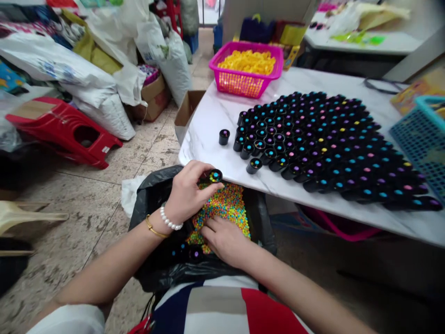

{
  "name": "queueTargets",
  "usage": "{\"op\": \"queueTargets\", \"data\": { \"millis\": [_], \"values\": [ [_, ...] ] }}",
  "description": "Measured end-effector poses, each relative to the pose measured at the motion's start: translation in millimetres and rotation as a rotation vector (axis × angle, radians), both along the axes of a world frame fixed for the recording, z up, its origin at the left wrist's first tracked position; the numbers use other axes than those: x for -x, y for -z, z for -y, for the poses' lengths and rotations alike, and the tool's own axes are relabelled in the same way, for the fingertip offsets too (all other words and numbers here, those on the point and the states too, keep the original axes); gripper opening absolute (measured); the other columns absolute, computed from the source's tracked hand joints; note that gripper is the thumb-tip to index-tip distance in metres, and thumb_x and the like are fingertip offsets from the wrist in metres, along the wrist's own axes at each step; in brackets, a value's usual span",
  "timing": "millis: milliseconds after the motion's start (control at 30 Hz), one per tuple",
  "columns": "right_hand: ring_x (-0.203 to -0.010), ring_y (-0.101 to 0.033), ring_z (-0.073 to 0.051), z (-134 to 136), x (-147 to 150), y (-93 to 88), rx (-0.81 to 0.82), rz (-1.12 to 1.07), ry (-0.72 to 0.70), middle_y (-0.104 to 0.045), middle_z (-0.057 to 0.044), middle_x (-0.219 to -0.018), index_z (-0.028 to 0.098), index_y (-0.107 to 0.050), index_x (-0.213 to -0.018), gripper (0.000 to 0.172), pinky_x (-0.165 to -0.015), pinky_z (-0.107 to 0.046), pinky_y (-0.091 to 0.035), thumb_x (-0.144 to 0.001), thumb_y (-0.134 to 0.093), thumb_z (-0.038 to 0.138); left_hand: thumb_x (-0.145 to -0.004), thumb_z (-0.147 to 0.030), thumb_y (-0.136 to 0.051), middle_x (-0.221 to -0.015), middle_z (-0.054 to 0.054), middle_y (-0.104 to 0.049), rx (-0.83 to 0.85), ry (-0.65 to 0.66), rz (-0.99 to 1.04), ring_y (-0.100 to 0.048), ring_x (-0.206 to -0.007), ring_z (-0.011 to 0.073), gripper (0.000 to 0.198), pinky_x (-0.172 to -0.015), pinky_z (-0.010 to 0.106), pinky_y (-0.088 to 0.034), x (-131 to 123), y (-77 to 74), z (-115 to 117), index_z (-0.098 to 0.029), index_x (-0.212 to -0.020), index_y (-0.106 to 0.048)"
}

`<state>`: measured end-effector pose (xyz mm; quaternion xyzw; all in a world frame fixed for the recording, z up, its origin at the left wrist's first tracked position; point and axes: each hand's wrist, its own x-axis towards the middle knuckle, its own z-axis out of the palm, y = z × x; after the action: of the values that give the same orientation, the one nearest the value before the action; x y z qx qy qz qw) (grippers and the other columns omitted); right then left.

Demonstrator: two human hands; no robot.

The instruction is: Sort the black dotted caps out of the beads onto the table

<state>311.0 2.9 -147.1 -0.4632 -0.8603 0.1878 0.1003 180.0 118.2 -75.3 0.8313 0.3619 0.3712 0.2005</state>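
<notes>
Between the thumb and fingers of my left hand (187,192) is a small black cup (216,176), its mouth facing up, with a blue centre and some coloured beads showing inside. It is held above a bin lined with a black plastic bag (267,222), right by the table edge. My right hand (224,239) reaches down into the multicoloured beads (239,204) in that bin. Its fingertips are sunk among the beads, so whatever they hold is hidden. A few more black cups (196,253) lie in the bin's near left part.
On the white marbled table (205,134) many black cups (313,139) stand packed together, with two standing apart near the edge. A pink basket of yellow pieces (246,86) is behind them; a blue basket (417,134) sits at right. A red stool (66,130) lies on the floor at left.
</notes>
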Motion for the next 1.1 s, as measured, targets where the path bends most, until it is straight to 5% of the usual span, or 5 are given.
{"op": "queueTargets", "data": {
  "millis": [200, 467, 800, 967, 1100],
  "values": [
    [-0.089, -0.058, -0.018, 3, -33, 7.2, 0.092, -0.116, 0.253, -0.061, -0.006, -0.1, 0.018, -0.053, -0.101, 0.019, -0.08, -0.029, -0.05, -0.084, -0.058, 0.011, -0.074, -0.024, -0.078, -0.073, 0.0, -0.058, 0.001, 0.01, 0.016, -0.055, -0.068, 0.0153, 0.027, -0.066, 0.03, -0.046, -42, 8.9, -33, -0.015, -0.097, -0.066],
    [-0.089, -0.055, -0.025, 4, -51, 3.3, -0.042, 0.27, 0.16, -0.065, -0.008, -0.085, 0.017, -0.06, -0.094, 0.01, -0.081, -0.036, -0.049, -0.086, -0.057, 0.011, -0.074, -0.02, -0.074, -0.075, -0.001, -0.069, 0.141, -0.011, 0.103, -0.059, -0.064, 0.0145, 0.042, -0.066, 0.032, -0.049, -65, 15.4, -41, -0.016, -0.11, -0.054],
    [-0.094, -0.056, -0.024, 4, -38, 1.5, 0.056, 0.08, 0.003, -0.067, -0.01, -0.092, 0.016, -0.064, -0.096, 0.013, -0.081, -0.035, -0.049, -0.09, -0.054, 0.011, -0.086, -0.026, -0.064, -0.087, 0.003, -0.07, 0.077, 0.038, -0.077, -0.065, -0.081, 0.0171, 0.01, -0.076, 0.033, -0.051, 7, 14.9, 25, -0.019, -0.093, -0.063],
    [-0.095, -0.064, -0.018, 9, -57, -3.4, 0.235, -0.398, 0.236, -0.069, -0.004, -0.103, 0.02, -0.062, -0.108, 0.029, -0.086, -0.032, -0.051, -0.081, -0.067, 0.015, -0.086, -0.027, -0.064, -0.092, 0.008, -0.068, 0.075, 0.065, -0.277, -0.061, -0.092, 0.0239, 0.015, -0.084, 0.042, -0.049, 43, 35.4, 42, -0.019, -0.098, -0.063],
    [-0.091, -0.067, -0.016, 15, -61, -1.9, 0.378, -0.694, 0.321, -0.069, -0.002, -0.105, 0.022, -0.061, -0.111, 0.031, -0.08, -0.029, -0.054, -0.08, -0.067, 0.02, -0.088, -0.026, -0.062, -0.094, 0.009, -0.066, 0.106, 0.149, -0.287, -0.058, -0.095, 0.0249, 0.016, -0.087, 0.044, -0.048, 44, 41.4, 56, -0.018, -0.102, -0.062]
  ]
}}
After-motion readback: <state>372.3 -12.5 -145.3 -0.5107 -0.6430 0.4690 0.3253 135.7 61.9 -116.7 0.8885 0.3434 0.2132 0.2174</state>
